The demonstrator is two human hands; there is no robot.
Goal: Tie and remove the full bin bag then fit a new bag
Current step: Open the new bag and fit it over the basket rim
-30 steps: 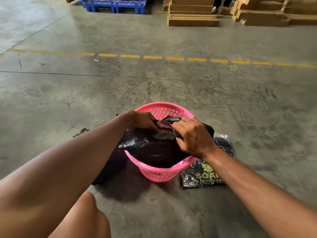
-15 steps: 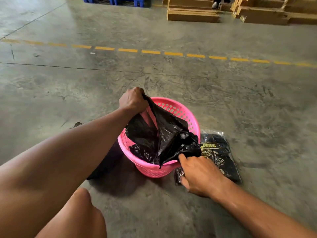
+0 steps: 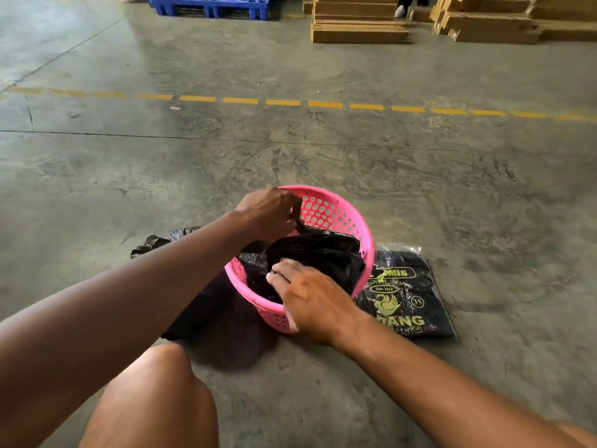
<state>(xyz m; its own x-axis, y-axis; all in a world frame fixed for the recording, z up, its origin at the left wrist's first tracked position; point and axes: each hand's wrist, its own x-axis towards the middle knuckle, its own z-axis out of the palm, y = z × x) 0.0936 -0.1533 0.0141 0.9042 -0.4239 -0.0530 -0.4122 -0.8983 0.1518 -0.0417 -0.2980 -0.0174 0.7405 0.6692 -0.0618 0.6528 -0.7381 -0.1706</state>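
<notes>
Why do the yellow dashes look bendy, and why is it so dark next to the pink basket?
Head view: the wide-angle lens bows the yellow dashed line and stretches the arms at the frame's edges. Head view: the darkness left of the pink basket is partly shadow on the floor and partly another black bag lying there. Head view: the right hand looks slightly smeared; the pack of bags has shiny glare.

right hand (image 3: 311,302) now over basket (image 3: 336,208), bag (image 3: 316,253) lowered
</notes>
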